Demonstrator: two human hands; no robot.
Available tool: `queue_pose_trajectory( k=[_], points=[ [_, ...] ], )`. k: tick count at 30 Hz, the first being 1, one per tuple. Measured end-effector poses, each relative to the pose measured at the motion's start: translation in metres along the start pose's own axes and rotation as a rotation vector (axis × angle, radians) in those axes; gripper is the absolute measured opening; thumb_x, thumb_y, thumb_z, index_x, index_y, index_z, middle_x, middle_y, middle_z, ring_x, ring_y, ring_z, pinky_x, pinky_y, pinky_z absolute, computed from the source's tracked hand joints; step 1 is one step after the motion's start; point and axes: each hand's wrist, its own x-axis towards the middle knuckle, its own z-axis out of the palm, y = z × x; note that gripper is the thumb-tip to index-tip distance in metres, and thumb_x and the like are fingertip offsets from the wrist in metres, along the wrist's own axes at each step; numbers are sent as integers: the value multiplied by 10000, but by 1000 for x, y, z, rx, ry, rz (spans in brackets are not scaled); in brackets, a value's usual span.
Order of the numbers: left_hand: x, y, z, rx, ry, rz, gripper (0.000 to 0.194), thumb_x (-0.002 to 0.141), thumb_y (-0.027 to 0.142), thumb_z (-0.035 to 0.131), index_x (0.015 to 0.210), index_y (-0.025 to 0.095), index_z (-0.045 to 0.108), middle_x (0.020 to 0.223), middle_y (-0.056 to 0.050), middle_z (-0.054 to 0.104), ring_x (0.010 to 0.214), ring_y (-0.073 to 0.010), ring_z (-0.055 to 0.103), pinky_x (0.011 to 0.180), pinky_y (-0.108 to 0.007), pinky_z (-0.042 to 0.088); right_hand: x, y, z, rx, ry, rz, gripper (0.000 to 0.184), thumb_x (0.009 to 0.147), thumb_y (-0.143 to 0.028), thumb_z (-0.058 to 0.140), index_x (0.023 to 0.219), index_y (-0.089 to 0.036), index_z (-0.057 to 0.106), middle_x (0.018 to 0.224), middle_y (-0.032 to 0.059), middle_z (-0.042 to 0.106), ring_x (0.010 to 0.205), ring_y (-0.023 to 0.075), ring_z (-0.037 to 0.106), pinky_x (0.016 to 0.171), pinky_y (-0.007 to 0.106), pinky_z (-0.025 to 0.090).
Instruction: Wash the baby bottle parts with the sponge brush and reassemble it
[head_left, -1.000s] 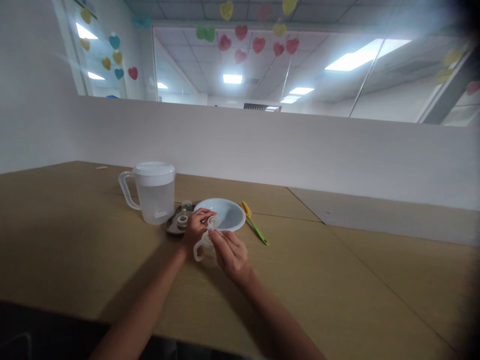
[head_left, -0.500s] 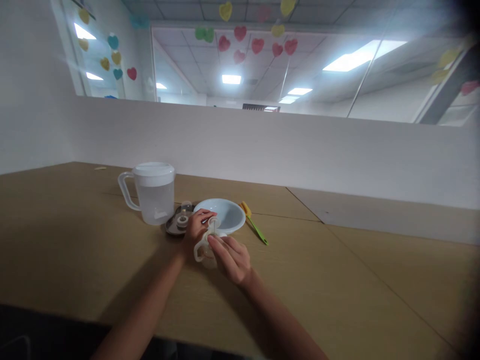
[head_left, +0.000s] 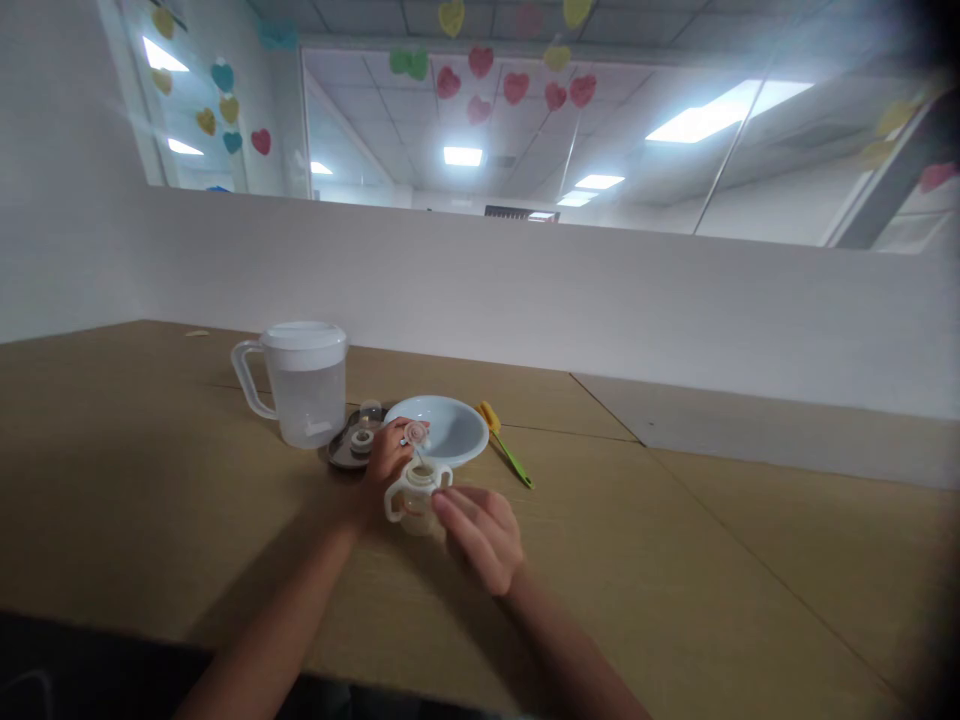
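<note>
A clear round straw piece (head_left: pixel 415 433) is pinched in my left hand (head_left: pixel 390 450), its thin stem pointing down at the mouth of a bottle. This small clear bottle (head_left: pixel 416 505) has a white collar with two side handles and stands upright in front of the bowl. My right hand (head_left: pixel 484 535) is at the bottle's right handle with its fingers curled together. The fingertips overlap the handle's lower end, and I cannot tell whether they grip it. Behind my left hand, a dark tray (head_left: pixel 341 455) bears a white ring (head_left: pixel 361 441) and a clear cap (head_left: pixel 370 412).
A white bowl (head_left: pixel 472 428) stands just beyond my hands. Right of it lies a brush (head_left: pixel 514 462) with a yellow head and green handle. A lidded pitcher (head_left: pixel 309 395) of clear plastic stands left of the tray. A wall borders the wooden table (head_left: pixel 637 580).
My right hand has drawn back rightward and down from the bottle's mouth to its right handle. The straw piece in my left hand has tilted and shifted slightly left.
</note>
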Motion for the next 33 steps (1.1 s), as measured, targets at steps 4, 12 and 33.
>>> queue_pose_trajectory(
  k=[4, 12, 33],
  points=[
    [23, -14, 8, 87, 109, -57, 216, 830, 209, 500, 922, 141, 684, 977, -106, 692, 936, -235, 633, 869, -373, 490, -5, 25, 11, -48, 309, 350, 240, 951, -136, 411, 1088, -213, 592, 774, 25, 677, 699, 140, 658, 612, 286, 557],
    [35, -8, -1, 444, 102, -13, 306, 873, 157, 449, 1062, 181, 689, 989, -89, 690, 947, -208, 616, 862, -317, 461, -50, 73, 35, -81, 298, 960, 297, 958, -363, 402, 998, -163, 617, 855, 71, 695, 722, 150, 661, 683, 300, 537],
    [85, -7, 28, 509, -600, -143, 172, 662, 97, 666, 712, 227, 766, 795, -63, 754, 830, -224, 680, 739, -261, 448, -106, 88, 53, -241, 54, 1124, 462, 944, -424, 332, 990, -146, 698, 880, 127, 671, 828, 236, 586, 780, 399, 451]
  ],
)
